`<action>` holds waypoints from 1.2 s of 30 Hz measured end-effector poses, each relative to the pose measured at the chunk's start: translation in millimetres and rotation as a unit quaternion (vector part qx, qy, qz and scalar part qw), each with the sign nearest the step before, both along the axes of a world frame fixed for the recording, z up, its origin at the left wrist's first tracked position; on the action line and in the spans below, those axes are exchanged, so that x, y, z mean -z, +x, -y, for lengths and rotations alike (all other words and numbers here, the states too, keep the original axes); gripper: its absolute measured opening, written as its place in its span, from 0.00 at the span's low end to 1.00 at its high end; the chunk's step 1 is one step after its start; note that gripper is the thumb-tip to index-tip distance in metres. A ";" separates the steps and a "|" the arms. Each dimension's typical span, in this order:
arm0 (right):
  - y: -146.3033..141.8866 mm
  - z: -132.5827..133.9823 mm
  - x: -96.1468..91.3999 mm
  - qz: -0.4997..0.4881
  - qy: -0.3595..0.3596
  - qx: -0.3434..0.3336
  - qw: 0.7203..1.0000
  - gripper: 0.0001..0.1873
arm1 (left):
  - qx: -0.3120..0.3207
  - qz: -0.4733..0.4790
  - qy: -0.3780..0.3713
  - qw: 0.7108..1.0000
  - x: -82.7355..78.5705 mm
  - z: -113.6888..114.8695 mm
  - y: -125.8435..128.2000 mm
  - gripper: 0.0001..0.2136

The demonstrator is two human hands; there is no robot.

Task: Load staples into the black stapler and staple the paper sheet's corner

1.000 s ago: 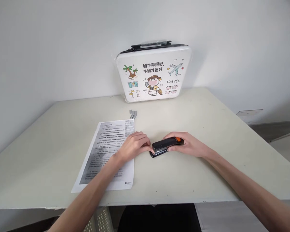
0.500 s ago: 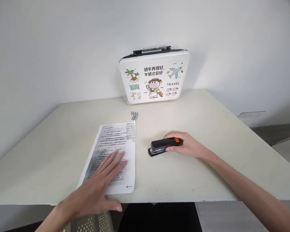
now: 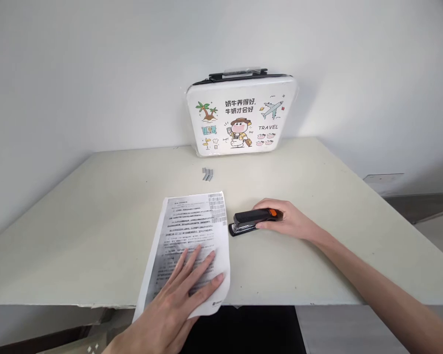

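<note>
A printed sheet of paper [image 3: 192, 221], possibly more than one layer, lies near the table's front with its lower edge past the table edge. My left hand [image 3: 180, 290] has its fingers stretched over the lower part of the sheet, while the thumb passes below the paper's bottom edge. My right hand [image 3: 284, 219] is wrapped round the rear of a black stapler [image 3: 251, 219] with an orange patch. The stapler's nose points left, close to the paper's right edge. Small grey staple strips [image 3: 207, 174] lie beyond the paper.
A white cartoon-printed case [image 3: 243, 115] with a black handle leans against the wall at the back of the pale table [image 3: 96, 221]. Below the front edge is a black seat-like surface [image 3: 251, 329].
My left hand and the paper have moved right and toward me, bringing the sheet near the stapler. The thumb has gone under the paper's edge. My right hand keeps hold of the stapler.
</note>
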State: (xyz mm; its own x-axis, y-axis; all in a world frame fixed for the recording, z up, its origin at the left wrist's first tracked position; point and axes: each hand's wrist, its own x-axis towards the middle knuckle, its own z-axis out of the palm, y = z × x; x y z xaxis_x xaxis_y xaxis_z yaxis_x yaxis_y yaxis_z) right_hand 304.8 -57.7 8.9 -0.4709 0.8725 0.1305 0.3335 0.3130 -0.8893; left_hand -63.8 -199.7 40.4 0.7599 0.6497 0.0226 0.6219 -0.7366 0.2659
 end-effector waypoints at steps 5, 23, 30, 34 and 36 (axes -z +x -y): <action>0.1 -1.2 2.0 0.001 0.000 -0.003 1.000 0.17 | 0.021 -0.006 0.001 1.000 -2.3 3.4 21.0 0.41; -51.1 -3.2 -45.9 0.194 0.094 0.014 0.976 0.26 | 0.050 0.039 -0.056 0.996 12.4 -147.4 68.5 0.44; -76.1 4.1 -57.4 0.266 0.035 0.017 0.963 0.30 | 0.044 0.066 -0.031 0.996 32.4 -140.7 73.8 0.43; -78.5 5.7 -56.0 0.285 0.018 0.040 0.958 0.30 | 0.024 0.066 -0.026 0.997 35.4 -136.8 75.4 0.42; -79.3 5.8 -54.4 0.296 0.021 0.043 0.954 0.30 | 0.018 0.066 -0.020 0.997 35.6 -135.5 76.7 0.41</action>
State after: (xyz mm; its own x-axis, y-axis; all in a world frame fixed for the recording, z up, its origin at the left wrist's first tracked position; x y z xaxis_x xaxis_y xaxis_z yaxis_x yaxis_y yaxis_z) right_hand 225.5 -63.5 63.3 -0.3989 0.9115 -0.1004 0.7998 0.2923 -0.5244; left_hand 12.9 -64.2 4.8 0.7751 0.6241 0.0988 0.5523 -0.7451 0.3740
